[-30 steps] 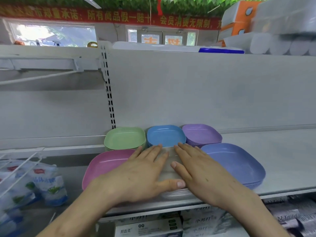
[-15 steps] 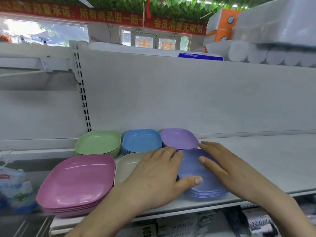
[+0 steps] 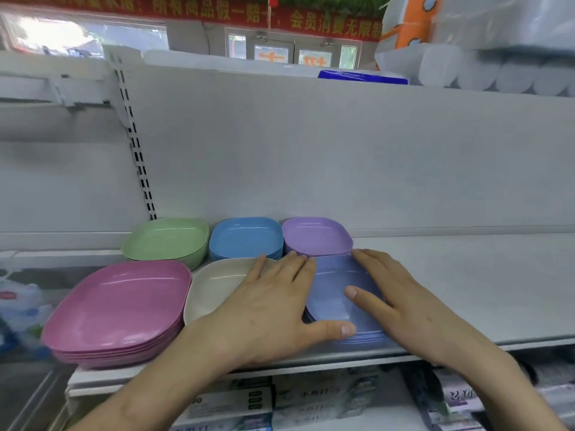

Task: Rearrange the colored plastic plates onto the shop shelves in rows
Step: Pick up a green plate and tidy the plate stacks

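Observation:
Stacks of square plastic plates stand in two rows on a white shelf (image 3: 466,290). At the back are a green stack (image 3: 166,239), a blue stack (image 3: 245,236) and a purple stack (image 3: 315,234). In front are a pink stack (image 3: 118,306), a beige stack (image 3: 214,286) and a periwinkle stack (image 3: 333,275). My left hand (image 3: 273,309) lies flat across the beige and periwinkle stacks, thumb at the periwinkle stack's front edge. My right hand (image 3: 401,300) rests flat on the periwinkle stack's right side, thumb on top.
The shelf runs bare to the right of the plates. A slotted upright (image 3: 138,157) and the white back panel stand behind. Boxed goods (image 3: 236,405) sit on the shelf below, bagged goods (image 3: 21,306) at the left, paper rolls (image 3: 497,73) on top.
Both hands shifted from the beige stack rightward onto the periwinkle stack, which now sits closer to the beige one. The view panned right.

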`<state>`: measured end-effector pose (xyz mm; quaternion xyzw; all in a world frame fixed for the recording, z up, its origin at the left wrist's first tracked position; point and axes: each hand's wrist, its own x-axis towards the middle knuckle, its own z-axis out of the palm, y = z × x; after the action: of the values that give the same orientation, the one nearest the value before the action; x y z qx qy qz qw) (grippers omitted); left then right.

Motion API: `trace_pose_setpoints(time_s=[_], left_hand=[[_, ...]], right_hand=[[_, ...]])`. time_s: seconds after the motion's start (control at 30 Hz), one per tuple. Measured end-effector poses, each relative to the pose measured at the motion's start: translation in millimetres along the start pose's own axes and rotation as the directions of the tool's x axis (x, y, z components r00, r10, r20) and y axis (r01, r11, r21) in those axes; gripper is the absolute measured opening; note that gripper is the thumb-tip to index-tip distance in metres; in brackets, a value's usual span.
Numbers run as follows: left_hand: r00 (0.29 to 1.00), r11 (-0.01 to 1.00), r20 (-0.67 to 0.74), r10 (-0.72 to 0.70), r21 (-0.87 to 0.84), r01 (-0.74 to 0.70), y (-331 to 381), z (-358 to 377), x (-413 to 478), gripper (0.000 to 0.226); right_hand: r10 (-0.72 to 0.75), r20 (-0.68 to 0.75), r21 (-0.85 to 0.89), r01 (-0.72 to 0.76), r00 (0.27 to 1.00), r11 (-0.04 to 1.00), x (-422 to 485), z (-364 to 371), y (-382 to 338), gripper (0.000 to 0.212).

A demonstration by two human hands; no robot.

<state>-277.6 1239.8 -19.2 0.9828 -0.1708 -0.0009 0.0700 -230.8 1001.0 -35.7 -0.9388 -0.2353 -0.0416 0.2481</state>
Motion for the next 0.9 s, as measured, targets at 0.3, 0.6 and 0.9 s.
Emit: trace_pose_setpoints(time_s=[0.3,0.6,0.9], left_hand=[[0.984,0.985,-0.066,-0.164,0.036,0.167,-105,-69,20,0.111],[0.964,0.969,0.100,-0.245,0.052,0.241,-150,-42,55,0.131],[0.965,0.967,0.076,-0.249,0.072,0.244,-158,-27,62,0.147]], right_hand=[[0.001,0.091,0.079,-0.008,0.996,0.997,93,-32,-4,0.082],[0.155,0.287,-0.202,-0.098,0.945,0.974,154,-2,-8,0.115],[0.186,0.275,-0.254,-0.116,0.943,0.960,150,7,-13,0.116]])
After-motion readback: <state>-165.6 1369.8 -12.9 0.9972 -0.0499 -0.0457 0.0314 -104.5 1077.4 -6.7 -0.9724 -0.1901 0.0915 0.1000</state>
